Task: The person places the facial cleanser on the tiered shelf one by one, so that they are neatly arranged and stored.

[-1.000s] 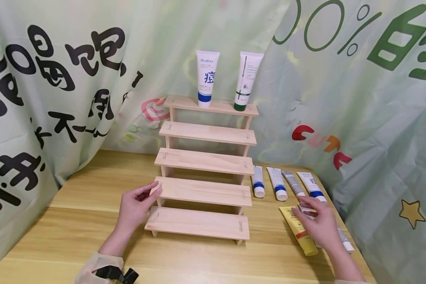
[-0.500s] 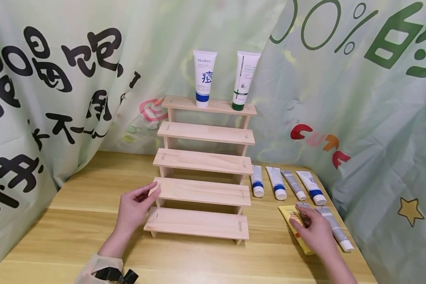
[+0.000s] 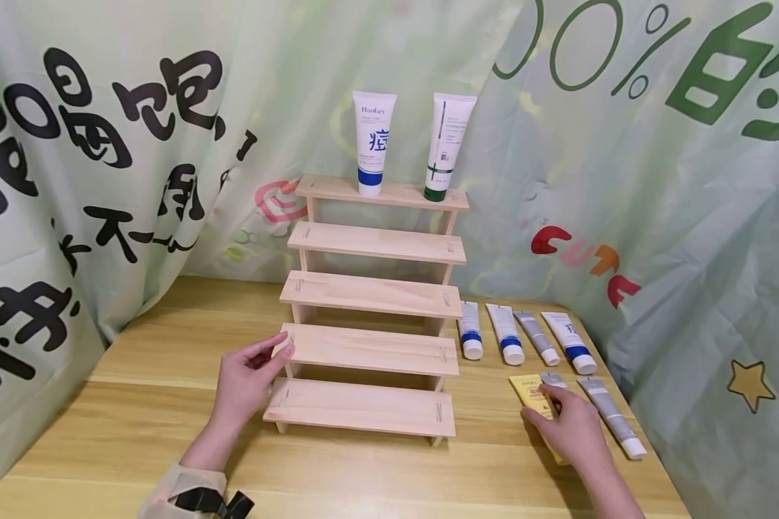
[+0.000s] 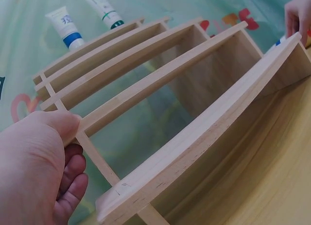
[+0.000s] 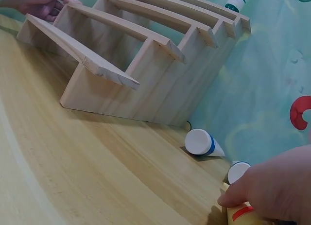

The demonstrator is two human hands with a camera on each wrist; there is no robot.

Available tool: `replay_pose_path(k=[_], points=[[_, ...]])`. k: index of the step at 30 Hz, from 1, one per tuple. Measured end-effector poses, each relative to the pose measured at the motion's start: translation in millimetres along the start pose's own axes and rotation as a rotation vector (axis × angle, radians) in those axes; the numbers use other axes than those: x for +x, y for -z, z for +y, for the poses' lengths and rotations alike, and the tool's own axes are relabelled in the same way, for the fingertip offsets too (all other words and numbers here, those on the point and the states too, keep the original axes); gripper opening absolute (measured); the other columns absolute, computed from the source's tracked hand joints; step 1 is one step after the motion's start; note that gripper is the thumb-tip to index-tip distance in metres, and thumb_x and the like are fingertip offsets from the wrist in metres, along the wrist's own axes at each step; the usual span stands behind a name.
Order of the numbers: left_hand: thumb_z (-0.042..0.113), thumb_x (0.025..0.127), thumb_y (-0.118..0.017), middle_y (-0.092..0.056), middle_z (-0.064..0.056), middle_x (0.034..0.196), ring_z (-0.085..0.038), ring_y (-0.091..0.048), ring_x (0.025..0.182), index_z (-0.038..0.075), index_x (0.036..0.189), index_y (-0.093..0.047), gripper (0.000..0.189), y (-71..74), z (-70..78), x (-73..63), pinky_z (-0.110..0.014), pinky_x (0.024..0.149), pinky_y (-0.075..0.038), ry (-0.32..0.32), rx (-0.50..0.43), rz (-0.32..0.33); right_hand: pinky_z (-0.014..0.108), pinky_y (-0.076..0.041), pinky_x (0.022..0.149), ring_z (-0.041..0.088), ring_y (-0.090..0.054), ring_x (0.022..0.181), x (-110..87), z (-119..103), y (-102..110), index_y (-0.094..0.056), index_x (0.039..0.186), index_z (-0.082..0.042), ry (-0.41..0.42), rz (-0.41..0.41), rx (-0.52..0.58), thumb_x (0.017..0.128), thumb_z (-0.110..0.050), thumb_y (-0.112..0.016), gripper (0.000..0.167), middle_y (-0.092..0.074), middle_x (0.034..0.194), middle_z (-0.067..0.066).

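Under my hands is a wooden tabletop (image 3: 389, 483). At four o'clock my right hand (image 3: 570, 429) pinches the yellow tube (image 3: 527, 393) lying there; at eight my left hand (image 3: 249, 375) grips the stepped rack (image 3: 370, 351) by its edge. Beyond, at twelve, two white tubes (image 3: 371, 140) stand on its top step before a printed curtain (image 3: 591, 158).

Pale wooden rack (image 3: 371, 294), five-stepped and upright before me; my left hand (image 3: 248, 378) grips the left end of its second-lowest shelf (image 3: 371, 351). Yellow tube (image 3: 529, 393), red-banded, lying slantwise to the rack's right, flat end away from me, pinched and partly covered by my right hand (image 3: 574, 429).
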State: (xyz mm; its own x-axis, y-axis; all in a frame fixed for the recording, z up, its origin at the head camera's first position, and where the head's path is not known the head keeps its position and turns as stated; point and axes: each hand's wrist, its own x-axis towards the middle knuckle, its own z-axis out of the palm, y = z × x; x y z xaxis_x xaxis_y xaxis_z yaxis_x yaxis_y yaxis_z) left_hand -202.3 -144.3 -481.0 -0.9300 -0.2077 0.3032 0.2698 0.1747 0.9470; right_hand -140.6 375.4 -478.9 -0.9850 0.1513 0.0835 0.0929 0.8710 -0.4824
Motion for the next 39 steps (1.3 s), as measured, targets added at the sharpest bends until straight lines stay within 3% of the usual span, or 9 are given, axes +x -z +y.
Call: replay_pose_path(k=[4, 13, 16, 20, 23, 32, 35, 39], points=[[0.015, 0.090, -0.089, -0.079, -0.011, 0.101, -0.009, -0.044, 0.062, 0.007, 0.111, -0.084, 0.024, 0.4, -1.3, 1.4, -0.021, 0.052, -0.035, -0.005, -0.005, 0.004, 0.064, -0.049, 0.096, 0.049, -0.061, 0.118, 1.1, -2.0, 1.6, -0.065, 0.134, 0.011, -0.024, -0.021, 0.002, 0.090, -0.033, -0.086, 0.066, -0.064, 0.132, 0.033], [0.013, 0.089, -0.089, -0.080, -0.008, 0.096, -0.007, -0.042, 0.060, 0.007, 0.111, -0.084, 0.023, 1.7, -1.2, -0.2, -0.020, 0.050, -0.034, -0.013, -0.034, 0.000, 0.060, -0.053, 0.088, 0.047, -0.065, 0.112, -4.1, -9.1, 8.3, -0.066, 0.137, 0.006, -0.045, 0.051, 0.039, 0.089, -0.039, -0.087, 0.069, -0.066, 0.133, 0.031], [0.015, 0.089, -0.089, -0.080, -0.008, 0.099, -0.008, -0.043, 0.060, 0.009, 0.111, -0.084, 0.024, 2.0, 1.1, -1.4, -0.020, 0.050, -0.035, -0.004, -0.029, 0.004, 0.051, -0.057, 0.082, 0.047, -0.066, 0.111, -3.7, -12.4, 11.1, -0.068, 0.137, 0.003, -0.028, 0.091, 0.066, 0.089, -0.041, -0.087, 0.068, -0.065, 0.135, 0.030], [0.017, 0.089, -0.090, -0.079, -0.008, 0.109, -0.009, -0.046, 0.063, 0.010, 0.114, -0.084, 0.026, 1.2, 3.0, -1.7, -0.020, 0.053, -0.037, 0.008, -0.017, 0.004, 0.032, -0.055, 0.065, 0.038, -0.073, 0.096, -3.6, -16.5, 14.7, -0.070, 0.136, 0.001, 0.010, 0.175, 0.094, 0.088, -0.038, -0.089, 0.064, -0.067, 0.131, 0.030], [0.016, 0.089, -0.090, -0.078, -0.010, 0.113, -0.009, -0.047, 0.065, 0.010, 0.115, -0.083, 0.028, 0.5, 2.7, -1.2, -0.020, 0.054, -0.038, 0.007, -0.017, -0.002, 0.025, -0.051, 0.059, 0.033, -0.075, 0.084, -5.7, -19.8, 18.6, -0.071, 0.135, -0.001, 0.023, 0.234, 0.108, 0.086, -0.038, -0.091, 0.064, -0.068, 0.129, 0.030], [0.017, 0.089, -0.089, -0.080, -0.006, 0.108, -0.007, -0.051, 0.065, 0.010, 0.113, -0.084, 0.025, 1.7, 1.8, 0.1, -0.018, 0.053, -0.041, 0.016, -0.019, 0.002, 0.006, -0.045, 0.064, 0.033, -0.075, 0.090, -0.3, -36.0, 35.3, -0.073, 0.135, -0.006, 0.073, 0.358, 0.195, 0.084, -0.029, -0.094, 0.060, -0.070, 0.129, 0.024], [0.016, 0.090, -0.088, -0.079, -0.007, 0.112, -0.007, -0.055, 0.067, 0.009, 0.114, -0.083, 0.026, 1.6, 2.4, 0.1, -0.018, 0.055, -0.044, 0.018, -0.027, -0.004, 0.004, -0.045, 0.067, 0.022, -0.075, 0.089, 3.0, -42.2, 40.9, -0.073, 0.135, -0.006, 0.088, 0.385, 0.219, 0.083, -0.025, -0.095, 0.060, -0.071, 0.129, 0.021], [0.014, 0.090, -0.088, -0.079, -0.009, 0.112, -0.007, -0.056, 0.068, 0.008, 0.114, -0.083, 0.026, 0.7, 2.2, 0.0, -0.018, 0.055, -0.044, 0.014, -0.040, -0.010, 0.006, -0.048, 0.068, -0.004, -0.066, 0.082, 7.8, -52.6, 50.5, -0.073, 0.135, -0.006, 0.120, 0.426, 0.287, 0.082, -0.015, -0.095, 0.058, -0.071, 0.130, 0.018]])
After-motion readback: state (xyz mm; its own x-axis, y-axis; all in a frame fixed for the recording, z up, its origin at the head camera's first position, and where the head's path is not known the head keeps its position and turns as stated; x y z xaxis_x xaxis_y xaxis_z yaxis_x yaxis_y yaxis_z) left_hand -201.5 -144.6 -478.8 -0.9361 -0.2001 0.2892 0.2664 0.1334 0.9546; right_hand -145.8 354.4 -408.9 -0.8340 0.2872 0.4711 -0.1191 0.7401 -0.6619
